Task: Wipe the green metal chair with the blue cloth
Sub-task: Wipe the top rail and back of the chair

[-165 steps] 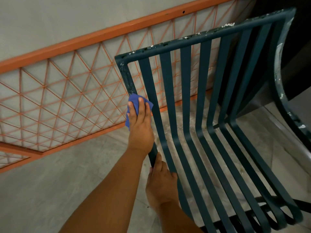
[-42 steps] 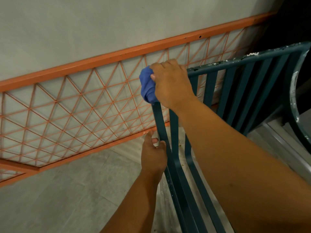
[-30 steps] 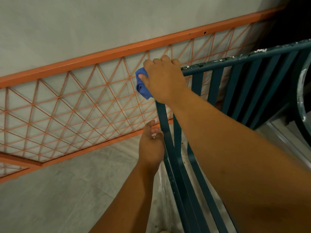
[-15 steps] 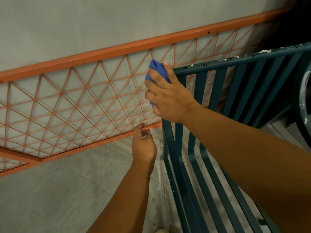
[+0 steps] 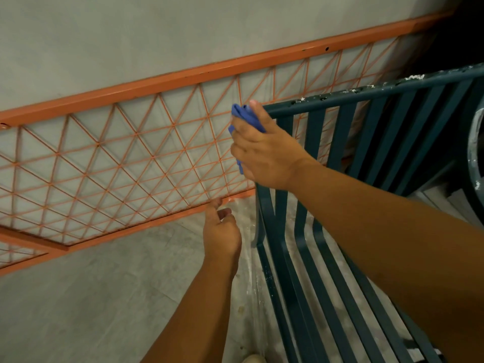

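Observation:
The green metal chair with slatted back and seat fills the right side of the head view. White flecks dot its top rail. My right hand grips the blue cloth and wraps it around the left upright of the chair back, just below the top corner. Most of the cloth is hidden under the fingers. My left hand hangs in the air left of the chair frame, fingers loosely curled, holding nothing and apart from the metal.
An orange metal lattice panel leans along the grey wall behind the chair. The floor is grey tile, with a clear plastic sheet under the chair. A dark, paint-flecked curved frame stands at the right edge.
My left hand let go of the chair's left upright and moved away to the left. My right hand turned from over the top corner to gripping the upright from the side with the cloth.

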The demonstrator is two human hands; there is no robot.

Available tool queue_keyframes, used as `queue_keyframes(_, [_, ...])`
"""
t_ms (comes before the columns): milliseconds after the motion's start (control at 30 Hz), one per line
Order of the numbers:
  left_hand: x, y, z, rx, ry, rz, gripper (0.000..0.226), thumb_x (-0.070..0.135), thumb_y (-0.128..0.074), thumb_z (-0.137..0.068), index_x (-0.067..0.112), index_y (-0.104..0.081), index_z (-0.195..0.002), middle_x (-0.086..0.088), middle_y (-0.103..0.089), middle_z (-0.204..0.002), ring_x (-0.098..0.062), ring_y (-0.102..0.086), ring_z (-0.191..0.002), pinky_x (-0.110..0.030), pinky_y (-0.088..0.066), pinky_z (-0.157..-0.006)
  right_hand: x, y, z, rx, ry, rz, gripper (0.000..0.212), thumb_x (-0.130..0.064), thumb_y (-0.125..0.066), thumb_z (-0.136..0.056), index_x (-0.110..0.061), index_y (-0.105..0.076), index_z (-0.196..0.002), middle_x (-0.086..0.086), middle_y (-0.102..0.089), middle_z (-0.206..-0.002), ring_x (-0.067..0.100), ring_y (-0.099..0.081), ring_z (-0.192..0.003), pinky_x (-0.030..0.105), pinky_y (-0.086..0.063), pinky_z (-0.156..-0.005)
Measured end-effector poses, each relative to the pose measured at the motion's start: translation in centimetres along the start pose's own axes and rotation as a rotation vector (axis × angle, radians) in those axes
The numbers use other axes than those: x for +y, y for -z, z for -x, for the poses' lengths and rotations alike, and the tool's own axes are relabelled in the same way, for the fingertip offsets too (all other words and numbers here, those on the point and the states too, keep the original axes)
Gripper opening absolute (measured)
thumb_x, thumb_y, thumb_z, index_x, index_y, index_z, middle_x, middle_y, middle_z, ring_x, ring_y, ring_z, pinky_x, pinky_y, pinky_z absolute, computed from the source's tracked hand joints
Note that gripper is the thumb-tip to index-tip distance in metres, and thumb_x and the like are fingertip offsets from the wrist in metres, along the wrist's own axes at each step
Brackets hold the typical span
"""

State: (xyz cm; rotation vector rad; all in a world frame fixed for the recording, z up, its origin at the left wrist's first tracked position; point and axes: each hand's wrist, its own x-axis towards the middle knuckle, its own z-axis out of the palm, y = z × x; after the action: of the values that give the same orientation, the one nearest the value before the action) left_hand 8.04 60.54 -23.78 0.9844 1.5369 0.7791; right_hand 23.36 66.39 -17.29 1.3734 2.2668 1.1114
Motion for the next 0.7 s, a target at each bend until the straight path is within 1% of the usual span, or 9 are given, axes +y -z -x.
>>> queue_keyframes(67, [0.0,-0.1,0.0,0.0,-0.003,-0.001,0.042,0.008,-0.038,-0.099,0.027,-0.041,-0.136,0.002,-0.053,-0.119,-0.019,-0.055,-0.107,-0.031,-0.04,-0.083,-0.2,-0.7,0.4,0.029,0.012,-0.037,0.044,-0.036,-0.033,-0.096,-0.009,-0.058,-0.118,0.011,-0.056,-0.134,0.037,-0.032,-0.14,0.063,-0.013,-0.115])
queue_keyframes(200, [0.5,-0.4,-0.1,-0.013,-0.021,0.006,0.039,0.012,-0.039,-0.099,0.026,-0.042,-0.136,0.004,-0.052,-0.118,-0.018,-0.056,-0.106,-0.03,-0.039,-0.082,0.0,-1.2,1.1,0.074,0.125,-0.101,0.04,-0.036,-0.036,-0.097,-0.011,-0.061,-0.115,0.01,-0.059,-0.129,0.035,-0.036,-0.138,0.059,-0.019,-0.116])
queue_keyframes(300, [1.3,-1.0,0.0,-0.003,-0.052,0.02,0.036,0.018,-0.041,-0.1,0.029,-0.043,-0.135,0.005,-0.054,-0.121,-0.016,-0.056,-0.107,-0.028,-0.038,-0.082,1.2,-0.6,0.1,0.117,-0.059,-0.22,0.038,-0.033,-0.038,-0.094,-0.012,-0.061,-0.116,0.01,-0.056,-0.133,0.035,-0.034,-0.14,0.056,-0.022,-0.116])
queue_keyframes(367, [2.3,-1.5,0.1,0.001,-0.106,0.024,0.034,0.02,-0.042,-0.1,0.029,-0.045,-0.133,0.005,-0.055,-0.12,-0.013,-0.057,-0.105,-0.024,-0.04,-0.079,1.7,-0.3,-0.5,0.123,-0.215,-0.43,0.042,-0.033,-0.041,-0.09,-0.013,-0.059,-0.122,0.012,-0.052,-0.137,0.038,-0.038,-0.136,0.054,-0.026,-0.114])
queue_keyframes(433, [3.7,-2.1,0.2,-0.003,-0.193,0.012,0.033,0.02,-0.043,-0.099,0.028,-0.046,-0.131,0.006,-0.054,-0.119,-0.011,-0.055,-0.107,-0.025,-0.04,-0.084,2.1,-0.3,-0.4,0.133,-0.337,-0.614,0.048,-0.036,-0.045,-0.087,-0.016,-0.056,-0.129,0.012,-0.051,-0.136,0.037,-0.043,-0.129,0.054,-0.025,-0.113])
queue_keyframes(533, [6.4,-2.6,0.2,-0.006,-0.345,0.007,0.029,0.018,-0.045,-0.099,0.024,-0.049,-0.127,0.01,-0.054,-0.115,0.001,-0.053,-0.101,-0.02,-0.04,-0.085,3.0,-0.3,-0.4,0.108,-0.47,-0.683,0.052,-0.039,-0.045,-0.086,-0.02,-0.051,-0.134,0.009,-0.053,-0.128,0.033,-0.044,-0.123,0.057,-0.017,-0.114])
queue_keyframes(600, [8.2,-2.7,-0.3,0.002,-0.44,0.001,0.024,0.017,-0.046,-0.098,0.023,-0.052,-0.12,0.013,-0.057,-0.111,0.005,-0.054,-0.097,-0.014,-0.042,-0.082,3.2,0.1,-1.5,0.017,-0.586,-0.746,0.05,-0.04,-0.043,-0.089,-0.02,-0.049,-0.135,0.007,-0.054,-0.128,0.031,-0.042,-0.124,0.059,-0.009,-0.115])
queue_keyframes(667, [9.4,-2.8,-1.1,0.038,-0.493,0.022,0.022,0.014,-0.048,-0.096,0.021,-0.055,-0.116,0.011,-0.059,-0.109,0.002,-0.057,-0.097,-0.016,-0.046,-0.081,2.7,0.9,-2.8,-0.053,-0.622,-0.739,0.046,-0.039,-0.042,-0.093,-0.021,-0.047,-0.135,0.005,-0.053,-0.131,0.03,-0.039,-0.127,0.06,-0.005,-0.116])
queue_keyframes(700, [9.8,-2.8,-1.6,0.06,-0.497,0.048,0.021,0.012,-0.049,-0.095,0.021,-0.055,-0.113,0.01,-0.06,-0.108,0.0,-0.058,-0.097,-0.019,-0.048,-0.083,2.2,1.1,-3.0,-0.044,-0.595,-0.72,0.045,-0.037,-0.043,-0.093,-0.022,-0.047,-0.136,0.004,-0.052,-0.133,0.029,-0.038,-0.129,0.06,-0.005,-0.116])
